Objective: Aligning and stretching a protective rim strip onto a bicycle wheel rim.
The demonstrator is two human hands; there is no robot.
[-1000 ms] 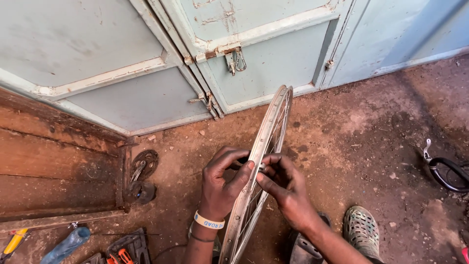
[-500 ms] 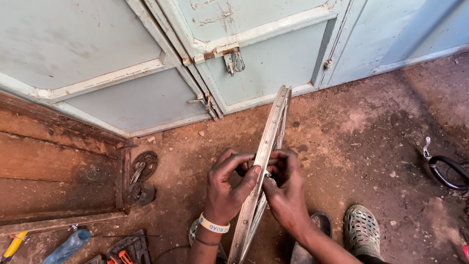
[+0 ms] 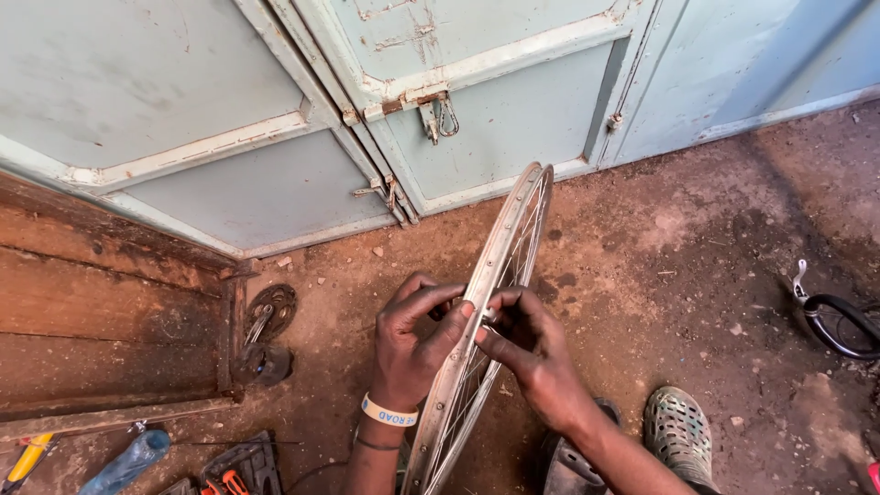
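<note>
Where the two hands meet on the bicycle wheel rim [image 3: 500, 275], each grip is closed on the metal: the left hand [image 3: 412, 344] curls around the rim from its left side with the thumb pressed on the outer edge, and the right hand [image 3: 536, 353] pinches the same stretch from the right, its fingertips gathered at a small point on the rim, too small to make out. The rim stands upright on edge, nearly edge-on to the camera, running from the lower middle of the view up toward the doors, with thin spokes [image 3: 477, 385] showing inside it. On the left wrist, just below the rim's held part, sits a pale wristband [image 3: 388, 412].

Right of the rim's lower end, a foot in a grey-green perforated clog [image 3: 680, 429] rests on the reddish dirt floor [image 3: 660, 247]. Far right of the rim lies a black looped part with a metal end [image 3: 839, 316]. Left of the rim, a round toothed sprocket [image 3: 272, 307] and a dark metal piece lie on the floor against a worn wooden step [image 3: 101, 321]. Further left and lower are a blue bottle [image 3: 126, 463], a yellow-handled tool [image 3: 26, 458] and a dark tray with orange-handled tools [image 3: 234, 467]. Beyond the rim's top stand pale blue metal doors [image 3: 513, 110] with a hasp [image 3: 438, 115].
</note>
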